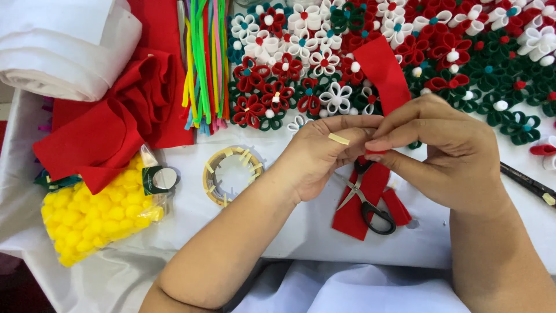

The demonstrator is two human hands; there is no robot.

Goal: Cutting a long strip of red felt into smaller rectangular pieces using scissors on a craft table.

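My left hand (324,153) and my right hand (446,153) meet at the fingertips over the white table cover, both pinching a red felt strip (383,72) that rises up behind my right fingers. A small strip of pale tape (339,139) sticks to my left thumb. Below my hands lie black-handled scissors (365,200) on top of more red felt strips (354,211).
Several red, white and green felt flowers (463,52) cover the far side. A tape roll (231,174) with cut tape bits sits left of my hands, beside a bag of yellow pom-poms (92,217), folded red felt (116,122), coloured pipe cleaners (205,58) and white fabric (63,46). A black tool (530,182) lies right.
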